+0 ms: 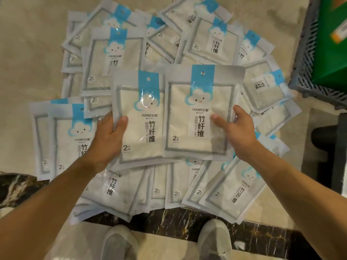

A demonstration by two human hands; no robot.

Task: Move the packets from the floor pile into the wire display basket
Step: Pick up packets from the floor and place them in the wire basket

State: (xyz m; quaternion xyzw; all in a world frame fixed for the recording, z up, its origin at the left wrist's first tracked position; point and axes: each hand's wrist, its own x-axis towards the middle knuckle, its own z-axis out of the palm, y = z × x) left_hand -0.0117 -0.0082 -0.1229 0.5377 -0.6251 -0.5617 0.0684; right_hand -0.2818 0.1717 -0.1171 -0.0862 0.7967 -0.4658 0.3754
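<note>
A: White-and-blue plastic packets [105, 59] cover the floor on all sides of both hands. Status, left to right?

B: Left hand [109, 136] grips the left edge of one flat white packet with a blue cloud header [139, 117], thumb on its face. Right hand [237, 128] grips the right edge of a second identical packet [201, 109], which overlaps the first.

A: Step?

B: Pickup, judged; both packets are held above the pile.

A: Next?

B: Carry them to the grey mesh basket [306, 59], beyond the right hand, if that is the display basket.

Two hands [109, 136], two held packets [142, 119]
</note>
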